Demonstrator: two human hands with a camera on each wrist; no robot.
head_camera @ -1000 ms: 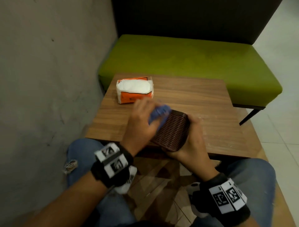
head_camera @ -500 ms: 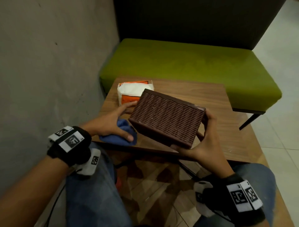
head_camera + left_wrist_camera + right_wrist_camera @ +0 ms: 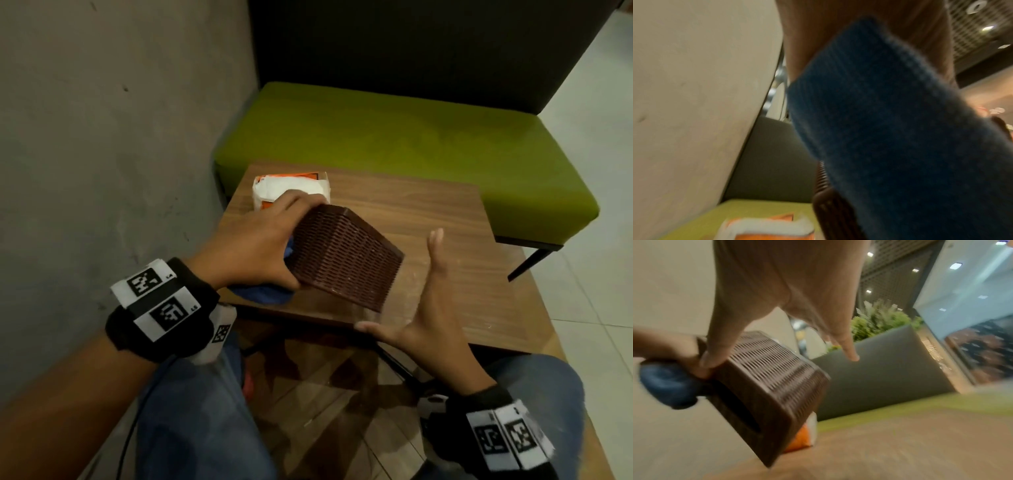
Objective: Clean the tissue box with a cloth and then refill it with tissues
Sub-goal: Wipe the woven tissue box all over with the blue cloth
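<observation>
Brown woven box: the tissue box (image 3: pixel 346 255) is tilted up off the table (image 3: pixel 428 219), near its front edge, with one broad woven face toward the head camera; the right wrist view shows a long slot in another face.
Left hand: the left hand (image 3: pixel 253 243) grips the box's left end, fingers over the top corner and thumb at the lower corner.
Cloth: a blue cloth (image 3: pixel 263 291) is bunched under that same hand against the box — in the left wrist view it fills most of the frame.
Right hand: the right hand (image 3: pixel 428 308) is spread flat with straight fingers and holds nothing.
Contact: from the head view it stands just beside the box's right end; in the right wrist view one fingertip seems to overlap the near corner, but I cannot tell whether it touches.
Key relation: the box's long axis runs from the left hand toward the right palm, so the right hand is the one placed to catch the free end.
Tissues: the orange and white pack (image 3: pixel 291 188) lies on the table behind the box, close to the wall.
Stage: probably turning the box between wipes — refill not yet begun.
</observation>
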